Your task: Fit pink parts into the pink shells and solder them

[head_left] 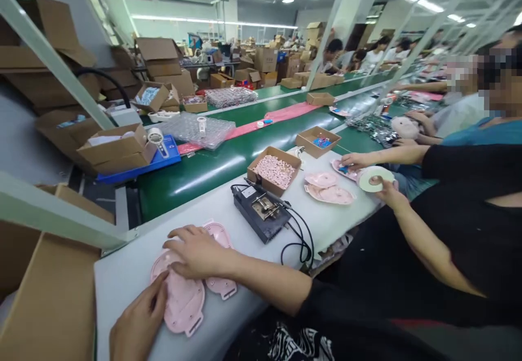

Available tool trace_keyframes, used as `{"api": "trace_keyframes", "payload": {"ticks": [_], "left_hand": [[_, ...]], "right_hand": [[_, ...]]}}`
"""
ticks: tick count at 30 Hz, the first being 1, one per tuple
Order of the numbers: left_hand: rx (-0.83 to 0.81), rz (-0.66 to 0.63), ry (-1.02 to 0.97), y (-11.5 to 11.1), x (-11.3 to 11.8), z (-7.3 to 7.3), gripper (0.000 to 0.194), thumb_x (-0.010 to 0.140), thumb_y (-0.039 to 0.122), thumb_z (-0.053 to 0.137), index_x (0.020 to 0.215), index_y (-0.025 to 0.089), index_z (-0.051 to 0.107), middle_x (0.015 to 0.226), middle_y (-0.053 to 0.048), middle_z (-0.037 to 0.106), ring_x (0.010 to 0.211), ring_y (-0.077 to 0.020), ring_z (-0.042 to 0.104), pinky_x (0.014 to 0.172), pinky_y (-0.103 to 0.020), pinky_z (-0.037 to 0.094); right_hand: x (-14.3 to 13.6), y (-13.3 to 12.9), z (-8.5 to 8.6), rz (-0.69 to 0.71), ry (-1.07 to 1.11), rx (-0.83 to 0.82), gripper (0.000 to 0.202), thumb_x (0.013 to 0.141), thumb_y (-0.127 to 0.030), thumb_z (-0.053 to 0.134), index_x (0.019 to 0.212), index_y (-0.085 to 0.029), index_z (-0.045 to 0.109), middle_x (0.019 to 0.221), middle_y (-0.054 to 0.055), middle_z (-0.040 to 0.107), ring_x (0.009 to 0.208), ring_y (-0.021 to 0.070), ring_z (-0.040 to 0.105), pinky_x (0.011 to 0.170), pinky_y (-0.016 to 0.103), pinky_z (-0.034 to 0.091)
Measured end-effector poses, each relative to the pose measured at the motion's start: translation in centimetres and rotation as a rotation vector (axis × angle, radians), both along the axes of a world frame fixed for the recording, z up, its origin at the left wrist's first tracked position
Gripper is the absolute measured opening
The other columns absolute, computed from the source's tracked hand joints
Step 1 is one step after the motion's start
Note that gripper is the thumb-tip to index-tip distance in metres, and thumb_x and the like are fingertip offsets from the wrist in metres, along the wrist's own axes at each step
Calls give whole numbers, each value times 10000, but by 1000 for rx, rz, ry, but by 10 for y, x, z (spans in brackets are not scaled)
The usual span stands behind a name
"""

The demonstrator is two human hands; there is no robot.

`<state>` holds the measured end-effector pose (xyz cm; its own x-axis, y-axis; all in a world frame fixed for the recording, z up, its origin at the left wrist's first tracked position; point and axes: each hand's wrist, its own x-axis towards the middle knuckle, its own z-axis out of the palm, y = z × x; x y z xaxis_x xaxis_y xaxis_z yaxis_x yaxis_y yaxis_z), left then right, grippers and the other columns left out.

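Note:
Two pink plastic shells lie side by side on the white worktop [130, 279]. My left hand [141, 315] is at the left edge of the larger pink shell [183, 304], thumb and fingers pressed close together at its rim; whatever may be between them is hidden. Over the upper part of that shell lies my right hand [196, 252], its fingers spread and pointing left. The smaller pink shell [220, 236] sits just right of it, partly covered by my right hand and wrist.
A black device [261, 214] with cables stands right of the shells. Behind it is a carton of small pink parts [275, 172]. A co-worker's hand [389, 192] holds a tape roll [372, 179]. The green conveyor [196, 179] runs behind the worktop.

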<state>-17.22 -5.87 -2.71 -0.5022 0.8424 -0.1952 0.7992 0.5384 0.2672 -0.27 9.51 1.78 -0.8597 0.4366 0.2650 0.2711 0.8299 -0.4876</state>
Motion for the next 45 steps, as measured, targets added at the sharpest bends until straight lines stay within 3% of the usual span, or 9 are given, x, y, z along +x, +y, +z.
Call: {"api": "trace_keyframes", "payload": {"ticks": [4, 8, 20, 29, 33, 37, 40, 43, 45], "left_hand": [[60, -52, 22, 6, 19, 9, 425, 989, 407, 410, 1334, 351, 652, 1358, 8, 669, 1155, -253, 678, 877, -339, 533], [81, -97, -11, 16, 29, 12, 403, 988, 384, 432, 1313, 358, 668, 1338, 16, 682, 1131, -233, 689, 910, -329, 535], [320, -135, 86, 10, 32, -6, 338, 944, 425, 506, 1154, 348, 759, 1134, 57, 768, 1008, -195, 739, 778, -266, 562], [380, -158, 152, 11, 32, -8, 327, 945, 433, 529, 1153, 338, 763, 1065, 43, 787, 889, -198, 749, 662, -272, 524], [449, -122, 40, 8, 31, -8, 374, 905, 483, 554, 1161, 309, 766, 1023, 5, 792, 738, -176, 698, 662, -279, 489], [596, 183, -205, 7, 28, -4, 464, 854, 500, 589, 1198, 228, 743, 859, -21, 730, 592, -134, 526, 636, -280, 446], [854, 458, -608, 21, 25, 0, 459, 797, 442, 675, 1210, 244, 698, 773, 25, 602, 631, -107, 467, 596, -221, 389], [961, 438, -959, 55, 36, 20, 466, 718, 365, 764, 1164, 255, 684, 825, 30, 582, 743, -97, 516, 656, -178, 406], [855, 297, -933, 90, 59, 47, 429, 779, 363, 727, 1195, 272, 674, 941, 10, 617, 834, -109, 567, 721, -187, 440]], "right_hand": [[67, -22, -4, 15, -66, -82, 653, 879, -592, 635, 1408, -236, 493, 1530, 107, 469, 1414, 331, 401, 1197, 506, 335], [85, -51, -21, 146, -147, -34, 881, 793, -683, 686, 1507, -257, 396, 1630, 145, 325, 1475, 429, 310, 1226, 599, 242], [111, -68, -58, 57, -64, 263, 233, 1016, -301, 495, 1183, -200, 622, 1544, 109, 448, 1405, 325, 402, 1063, 455, 490], [112, -57, -41, 75, -144, 242, 213, 1010, -250, 497, 1188, -215, 608, 1437, 109, 544, 1073, 217, 582, 865, 354, 552], [143, -23, -2, 69, 76, 146, 326, 977, -328, 561, 1288, -231, 575, 1411, 95, 582, 1208, 230, 565, 979, 389, 519], [193, 61, 22, -510, 251, 72, 294, 986, -305, 527, 1245, -190, 608, 1236, 138, 662, 1162, 255, 605, 1016, 448, 483], [217, 113, 20, -658, -32, -117, 360, 954, -360, 575, 1250, -155, 600, 1139, 153, 692, 1050, 279, 646, 926, 413, 496], [220, 134, 12, -603, -163, -262, 307, 934, -371, 597, 1163, -168, 627, 1044, 123, 719, 938, 251, 668, 811, 329, 483], [215, 137, 9, -593, -131, -256, 255, 928, -304, 588, 1147, -178, 619, 1070, 120, 716, 955, 244, 662, 807, 313, 466]]}}
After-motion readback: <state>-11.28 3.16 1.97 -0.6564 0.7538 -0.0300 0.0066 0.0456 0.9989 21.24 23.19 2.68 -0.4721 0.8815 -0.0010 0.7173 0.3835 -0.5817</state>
